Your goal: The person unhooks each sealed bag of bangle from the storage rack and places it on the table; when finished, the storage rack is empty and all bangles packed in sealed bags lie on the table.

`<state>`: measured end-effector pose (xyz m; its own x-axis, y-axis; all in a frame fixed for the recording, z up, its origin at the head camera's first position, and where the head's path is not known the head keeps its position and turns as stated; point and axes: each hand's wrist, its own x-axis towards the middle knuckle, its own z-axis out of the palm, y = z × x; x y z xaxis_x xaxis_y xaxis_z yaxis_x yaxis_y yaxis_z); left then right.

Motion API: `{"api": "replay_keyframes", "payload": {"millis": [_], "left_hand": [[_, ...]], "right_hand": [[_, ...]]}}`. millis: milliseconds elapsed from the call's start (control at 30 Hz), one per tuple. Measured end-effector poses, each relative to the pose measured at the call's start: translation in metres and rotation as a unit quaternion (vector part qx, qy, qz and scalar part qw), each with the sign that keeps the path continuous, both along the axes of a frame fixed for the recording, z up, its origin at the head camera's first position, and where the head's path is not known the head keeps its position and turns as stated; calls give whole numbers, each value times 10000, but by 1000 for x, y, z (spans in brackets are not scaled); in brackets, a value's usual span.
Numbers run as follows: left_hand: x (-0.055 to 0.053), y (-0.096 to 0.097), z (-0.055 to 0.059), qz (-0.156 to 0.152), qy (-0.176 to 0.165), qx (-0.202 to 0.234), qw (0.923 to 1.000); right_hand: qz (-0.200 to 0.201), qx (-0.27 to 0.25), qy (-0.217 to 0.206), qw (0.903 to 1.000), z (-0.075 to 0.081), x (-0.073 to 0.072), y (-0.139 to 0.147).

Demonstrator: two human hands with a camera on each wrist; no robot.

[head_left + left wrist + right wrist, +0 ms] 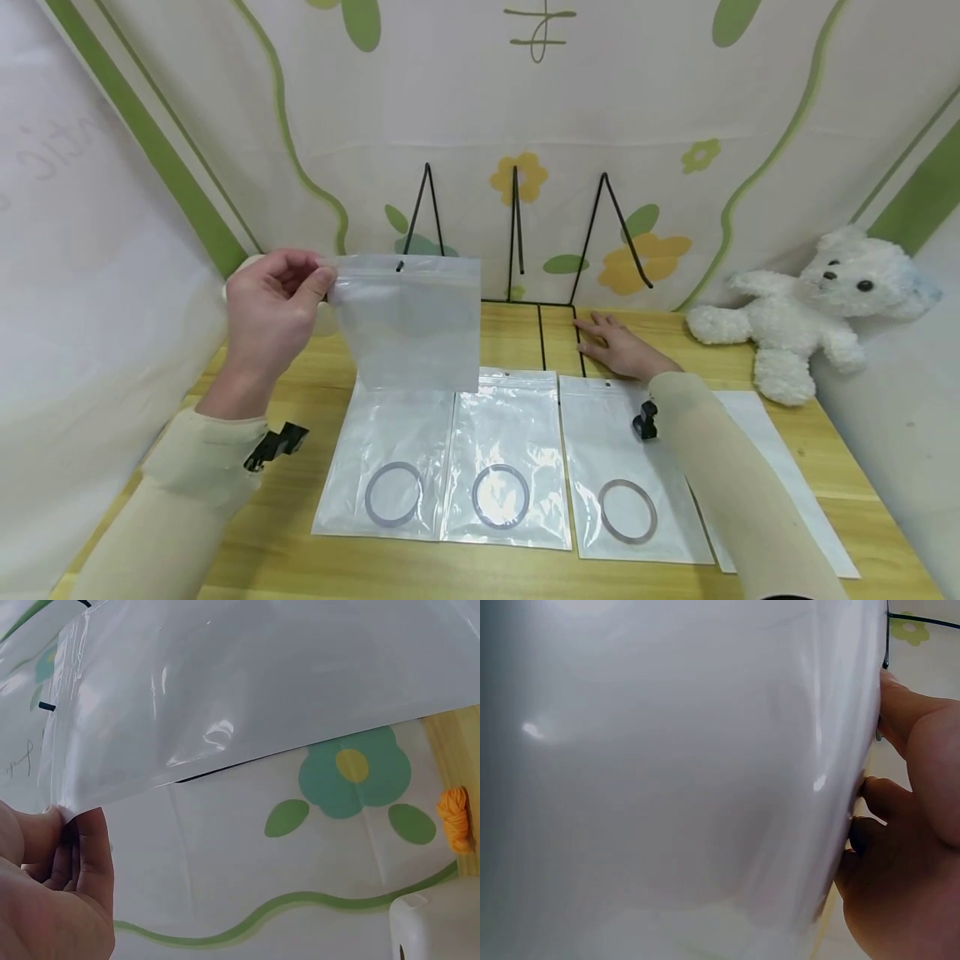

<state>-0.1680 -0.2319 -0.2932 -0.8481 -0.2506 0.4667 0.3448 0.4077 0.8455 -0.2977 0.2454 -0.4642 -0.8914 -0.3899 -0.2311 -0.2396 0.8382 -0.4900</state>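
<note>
My left hand (272, 312) pinches the upper left corner of a white zip-lock bag (412, 325) between thumb and fingers. The bag hangs upright at the left prong of a black wire display rack (517, 221), and a black prong tip shows at its hang hole. In the left wrist view the bag (247, 682) spans the top, with its corner in my left hand (60, 877). My right hand (618, 346) rests on the rack's base wires, fingers spread. A blurred bag surface (682, 772) covers much of the right wrist view, beside my right hand (907, 802).
Several white zip-lock bags (506, 442) lie in a row on the wooden table (285, 508); three show a ring shape. My right forearm covers part of the rightmost bag (787, 475). A white plush bear (795, 308) sits at the right. Orange yarn (454, 820) lies at the left.
</note>
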Motion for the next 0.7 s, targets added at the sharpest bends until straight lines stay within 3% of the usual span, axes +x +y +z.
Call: {"api": "replay_keyframes", "payload": {"millis": [300, 533, 700], "left_hand": [[11, -2, 0, -80, 175, -109, 9998], [20, -4, 2, -144, 221, 179, 9995], [27, -15, -1, -21, 220, 245, 9995]], "right_hand": [[-29, -16, -51, 10000, 1, 0, 1], [-33, -16, -6, 10000, 1, 1, 1], [-46, -8, -42, 10000, 1, 1, 2]]}}
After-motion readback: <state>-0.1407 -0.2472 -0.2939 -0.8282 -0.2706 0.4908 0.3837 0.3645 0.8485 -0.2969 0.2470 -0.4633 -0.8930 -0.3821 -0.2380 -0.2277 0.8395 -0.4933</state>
